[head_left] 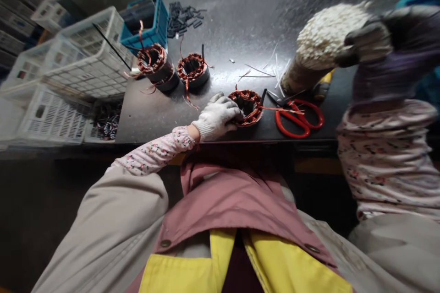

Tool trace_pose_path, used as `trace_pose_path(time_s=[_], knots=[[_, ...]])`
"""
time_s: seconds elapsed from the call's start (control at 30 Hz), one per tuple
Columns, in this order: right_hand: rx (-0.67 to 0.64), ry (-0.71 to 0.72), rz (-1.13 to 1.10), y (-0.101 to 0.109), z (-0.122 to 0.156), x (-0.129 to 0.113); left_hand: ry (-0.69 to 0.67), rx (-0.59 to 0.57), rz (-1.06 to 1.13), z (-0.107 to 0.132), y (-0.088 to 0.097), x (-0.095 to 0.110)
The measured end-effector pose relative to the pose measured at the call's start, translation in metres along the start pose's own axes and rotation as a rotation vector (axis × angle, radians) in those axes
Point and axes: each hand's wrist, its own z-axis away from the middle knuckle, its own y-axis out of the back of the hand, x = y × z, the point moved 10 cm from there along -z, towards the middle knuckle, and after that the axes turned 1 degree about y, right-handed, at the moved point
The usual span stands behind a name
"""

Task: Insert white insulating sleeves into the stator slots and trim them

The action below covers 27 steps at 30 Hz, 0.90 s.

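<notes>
Biggest thing we're handling is the bundle of white sticks (326, 32), fat and cylinder-shaped, held up on the right over the dark table (240, 9); our right hand (364, 46) in a dark glove is wrapped round its side, blurry but gripping it. Smaller one is the stator (246, 107), a ring packed with copper-red winding, sat at the near edge in the middle; our left hand (220, 116), in a white glove, has its fingers curled over the left rim, holding it down; thin leads trail off to the right.

Just right of it lie red scissors (299, 119), touching those leads; two more stators (154, 62) (193, 69) sit further back on the left; black bits (182, 16) are heaped at the far side; white slivers (268, 71) are scattered mid-table.

White crates (89, 55) are stacked off the left edge; can't tell what's in them; the blue crate (147, 23) behind holds something dark.
</notes>
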Motion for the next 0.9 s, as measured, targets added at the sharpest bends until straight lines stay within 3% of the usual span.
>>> trace_pose_path(time_s=[0.07, 0.13, 0.3, 0.43, 0.5, 0.6, 0.67, 0.7, 0.8, 0.9], knots=[[-0.022, 0.165, 0.011, -0.002, 0.001, -0.020, 0.011, 0.012, 0.000, -0.002, 0.002, 0.002], [-0.018, 0.227, -0.043, 0.000, 0.003, -0.028, 0.016, 0.012, -0.006, -0.003, 0.003, 0.004], [0.141, 0.238, -0.118, 0.017, -0.002, -0.018, 0.014, 0.001, -0.011, -0.003, 0.002, 0.005], [0.130, 0.169, -0.087, 0.013, -0.011, -0.016, 0.018, 0.018, 0.014, -0.003, 0.002, 0.006], [0.120, 0.158, -0.073, 0.014, -0.005, -0.032, 0.025, 0.017, 0.041, -0.004, 0.001, 0.007], [0.165, 0.368, -0.120, 0.026, 0.037, -0.084, 0.065, 0.005, 0.059, -0.008, -0.001, 0.011], [0.107, 0.451, -0.110, 0.027, 0.081, -0.104, 0.080, 0.013, 0.045, -0.011, -0.001, 0.016], [0.028, 0.419, -0.088, 0.023, 0.102, -0.102, 0.074, 0.019, 0.033, -0.012, -0.002, 0.019], [-0.347, 0.211, -0.019, 0.000, 0.171, -0.066, 0.042, 0.033, 0.008, -0.012, -0.004, 0.025], [-0.515, 0.116, -0.041, -0.002, 0.223, -0.030, 0.059, 0.030, 0.025, -0.012, -0.005, 0.021]])
